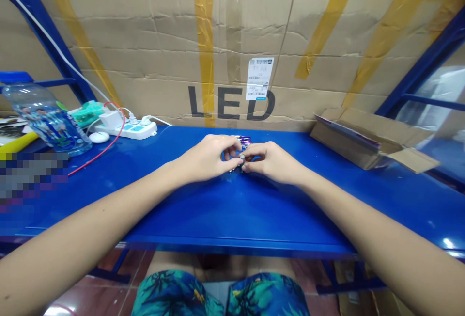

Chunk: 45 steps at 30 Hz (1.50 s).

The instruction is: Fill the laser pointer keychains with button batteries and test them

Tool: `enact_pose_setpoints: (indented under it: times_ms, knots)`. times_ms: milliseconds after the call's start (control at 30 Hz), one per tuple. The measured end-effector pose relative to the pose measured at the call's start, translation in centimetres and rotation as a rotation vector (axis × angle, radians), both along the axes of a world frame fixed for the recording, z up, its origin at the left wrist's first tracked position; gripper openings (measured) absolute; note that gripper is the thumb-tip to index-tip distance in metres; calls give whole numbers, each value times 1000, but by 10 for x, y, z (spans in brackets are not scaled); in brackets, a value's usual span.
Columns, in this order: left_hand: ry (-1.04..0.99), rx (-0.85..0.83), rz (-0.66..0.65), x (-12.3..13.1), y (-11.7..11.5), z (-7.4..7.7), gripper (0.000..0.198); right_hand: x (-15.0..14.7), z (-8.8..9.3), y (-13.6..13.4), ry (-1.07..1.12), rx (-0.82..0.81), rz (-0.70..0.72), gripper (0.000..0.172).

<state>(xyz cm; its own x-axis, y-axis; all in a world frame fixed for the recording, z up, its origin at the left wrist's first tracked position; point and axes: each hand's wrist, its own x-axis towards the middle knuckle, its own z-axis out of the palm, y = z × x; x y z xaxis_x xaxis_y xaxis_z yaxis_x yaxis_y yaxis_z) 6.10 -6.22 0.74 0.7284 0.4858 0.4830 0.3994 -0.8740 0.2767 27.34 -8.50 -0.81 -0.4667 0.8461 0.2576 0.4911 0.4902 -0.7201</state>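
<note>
Over the middle of the blue table (232, 209), my left hand (214, 157) and my right hand (267, 162) meet with their fingertips almost touching. Both hands are closed in a pinch around a small dark piece (242, 159), too small and too covered by the fingers to name. Just behind the fingers lies a little bunch of thin purple and white strips or wires (245, 140), partly hidden by my left hand. Small bits show under the fingertips, but I cannot make out what they are.
At the left are a water bottle (49, 117), a white power strip (136, 129) with plugs, a white mouse-like object (99, 137) and a red cable (105, 153). An open cardboard box (348, 144) stands at the right. A large taped carton (156, 64) rises behind the table.
</note>
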Motion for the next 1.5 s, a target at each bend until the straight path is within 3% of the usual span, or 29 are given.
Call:
enact_pose_setpoints:
  times_ms: [200,433,633,767,900,1100,1500]
  knots:
    - [-130,-155,85,0,5,2,8,-16,1,-1,28,233,-72,12]
    - [-522,-256,168,-9,18,6,8,-35,2,10,-78,341,-220,16]
    - [-712,-471,176,-15,38,3,6,-70,-5,12,-428,385,68,17]
    - [-749,-599,140,-14,40,-1,8,-89,-9,14,-492,359,141,17]
    - [-715,-632,81,-13,37,-3,9,-74,-2,11,-392,279,128,17]
    - [-406,-532,34,-12,26,-5,11,-21,14,13,136,302,-227,8]
    - [-172,-326,5,-11,14,-7,11,-25,2,16,292,165,-97,9]
